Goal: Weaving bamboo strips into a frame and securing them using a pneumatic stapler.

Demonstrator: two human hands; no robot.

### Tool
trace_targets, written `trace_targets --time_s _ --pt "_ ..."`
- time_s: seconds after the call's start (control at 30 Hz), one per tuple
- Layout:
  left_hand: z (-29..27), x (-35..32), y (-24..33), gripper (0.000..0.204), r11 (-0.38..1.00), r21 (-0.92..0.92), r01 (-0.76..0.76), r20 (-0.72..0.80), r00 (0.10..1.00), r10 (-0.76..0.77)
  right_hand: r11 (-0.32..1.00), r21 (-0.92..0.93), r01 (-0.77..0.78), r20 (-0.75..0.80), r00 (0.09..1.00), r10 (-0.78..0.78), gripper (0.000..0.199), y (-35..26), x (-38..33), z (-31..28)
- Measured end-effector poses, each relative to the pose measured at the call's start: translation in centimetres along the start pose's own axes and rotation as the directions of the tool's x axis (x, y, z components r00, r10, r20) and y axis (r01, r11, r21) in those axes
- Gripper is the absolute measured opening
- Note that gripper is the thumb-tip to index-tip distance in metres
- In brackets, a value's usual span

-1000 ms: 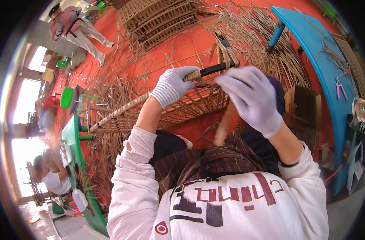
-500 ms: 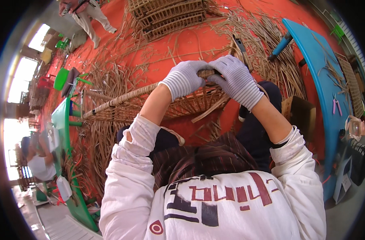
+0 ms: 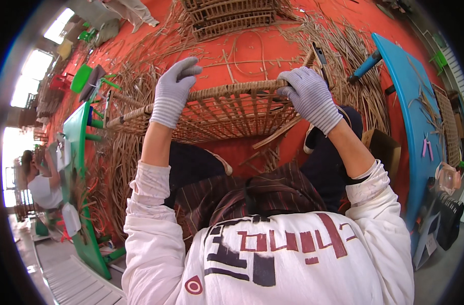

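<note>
Woven panel (image 3: 227,114) is held up over the lap, above the red floor (image 3: 252,48), its wrapped rim running 9 to 3 o'clock. Left hand (image 3: 173,91) is clenched on the rim at the panel's 10 o'clock end, fingers curled over the top. Right hand (image 3: 310,96) is clenched on the same rim at the 2 o'clock end; a dark-handled tool (image 3: 319,56) sticks out past it toward 12 o'clock, but whether it is pinched in that grip cannot be told. Both hands gloved, well apart, panel stretched between them.

Step judged: the frame is being held and checked or turned, no weaving in progress. Next move likely calls for 1 hand to be freed while the other keeps the rim steady, then a loose strip (image 3: 277,134) hanging at the panel's 5 o'clock edge to be caught.

Loose cane (image 3: 343,76) litters the floor at 1 o'clock. Blue counter (image 3: 410,101) at 3 o'clock, green frame (image 3: 77,132) at 9 o'clock.
</note>
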State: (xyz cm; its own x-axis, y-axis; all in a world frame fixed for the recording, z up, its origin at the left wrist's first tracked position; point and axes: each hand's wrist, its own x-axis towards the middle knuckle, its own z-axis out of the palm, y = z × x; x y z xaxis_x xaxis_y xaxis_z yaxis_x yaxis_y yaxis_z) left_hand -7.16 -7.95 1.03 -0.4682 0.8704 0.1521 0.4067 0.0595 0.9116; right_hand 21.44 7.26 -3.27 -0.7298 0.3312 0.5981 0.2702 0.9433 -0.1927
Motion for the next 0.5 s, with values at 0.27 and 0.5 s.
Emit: trace_targets --time_s 0.27,0.5 --pt "3.5 -2.0 0.6 0.036 0.949 0.22 -0.227 -0.028 0.971 0.239 1.0 0.0 0.006 0.009 1.0 -0.006 0.028 0.0 0.0 0.0" --pt "9.0 -2.6 3.0 0.036 0.698 0.567 -0.437 0.183 0.893 0.411 1.0 -0.025 0.019 0.036 0.999 -0.018 0.027 0.0 -0.6 0.0"
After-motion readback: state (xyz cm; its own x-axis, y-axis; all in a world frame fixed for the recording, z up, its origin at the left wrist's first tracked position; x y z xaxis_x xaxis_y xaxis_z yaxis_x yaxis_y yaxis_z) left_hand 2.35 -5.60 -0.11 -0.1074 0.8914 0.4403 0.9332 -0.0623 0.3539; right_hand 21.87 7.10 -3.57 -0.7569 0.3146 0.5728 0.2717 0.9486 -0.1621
